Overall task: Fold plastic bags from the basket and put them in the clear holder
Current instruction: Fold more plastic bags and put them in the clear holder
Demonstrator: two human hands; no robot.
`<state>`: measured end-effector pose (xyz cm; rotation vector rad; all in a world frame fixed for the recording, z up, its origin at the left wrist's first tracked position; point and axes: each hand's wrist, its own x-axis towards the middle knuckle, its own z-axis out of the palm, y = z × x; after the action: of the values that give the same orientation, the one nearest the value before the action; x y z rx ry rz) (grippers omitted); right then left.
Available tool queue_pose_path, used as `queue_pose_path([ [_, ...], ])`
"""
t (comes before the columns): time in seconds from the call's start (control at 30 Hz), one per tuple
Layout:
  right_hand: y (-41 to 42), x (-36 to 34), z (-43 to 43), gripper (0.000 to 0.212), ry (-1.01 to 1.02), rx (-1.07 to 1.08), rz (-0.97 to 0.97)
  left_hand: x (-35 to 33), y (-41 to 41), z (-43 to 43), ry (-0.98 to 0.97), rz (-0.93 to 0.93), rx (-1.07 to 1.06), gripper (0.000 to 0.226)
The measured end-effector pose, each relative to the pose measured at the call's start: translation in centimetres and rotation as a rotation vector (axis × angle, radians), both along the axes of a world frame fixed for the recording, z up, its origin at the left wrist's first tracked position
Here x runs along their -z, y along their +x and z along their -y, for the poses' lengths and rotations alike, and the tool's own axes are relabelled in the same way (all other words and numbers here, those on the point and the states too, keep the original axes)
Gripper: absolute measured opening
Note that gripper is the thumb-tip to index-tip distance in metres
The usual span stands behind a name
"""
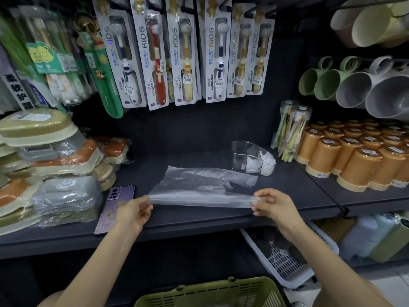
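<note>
Dark shelf (199,220) carries the plastic bag (199,185), spread flat, near edge lifted. Left hand (132,212) and right hand (273,203) each pinch an end. Clear holder (245,156) stands just behind. Risk: thin film slipping, folding crooked.

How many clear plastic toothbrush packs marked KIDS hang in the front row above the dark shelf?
6, in one row, from the left: first navy pack, red pack, first yellow pack, second navy pack, second yellow pack, third yellow pack. More may hang hidden behind them.
</note>
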<state>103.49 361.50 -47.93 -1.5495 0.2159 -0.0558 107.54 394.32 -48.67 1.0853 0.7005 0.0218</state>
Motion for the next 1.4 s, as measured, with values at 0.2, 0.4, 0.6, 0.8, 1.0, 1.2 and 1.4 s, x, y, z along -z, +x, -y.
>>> queue_pose_path([
  [0.2,-0.2,-0.3,0.7,0.022,0.399,-0.086,-0.153,1.2,-0.5,1.4,0.244,0.058,0.016,0.015],
  [0.4,1.3,0.9,-0.1,0.011,-0.004,0.122,-0.170,1.7,-2.7,1.8,1.345,0.131,0.394,0.029],
  [0.6,3.2,0.6,0.9,0.020,-0.078,0.005,-0.230,1.4,-3.9,1.9,1.602,0.066,0.592,0.029],
  [0.8,3.8,0.4,1.2,0.032,-0.848,0.141,-0.072,2.0,-1.4,2.1,1.933,0.527,0.400,0.043],
  [1.0,1.3,4.2,-7.3,0.050,-1.370,-0.269,0.667,4.1,0.0,3.7,1.687,0.337,0.914,0.130],
  [1.2,1.4,7.6,-6.2,0.062,-1.578,-0.331,0.443,5.1,-1.4,2.4,1.756,0.154,0.814,0.136],
  [1.4,1.5,6.7,-5.0,0.066,-1.444,-0.101,0.465,4.3,-1.3,2.0,1.660,0.183,0.880,0.136],
])
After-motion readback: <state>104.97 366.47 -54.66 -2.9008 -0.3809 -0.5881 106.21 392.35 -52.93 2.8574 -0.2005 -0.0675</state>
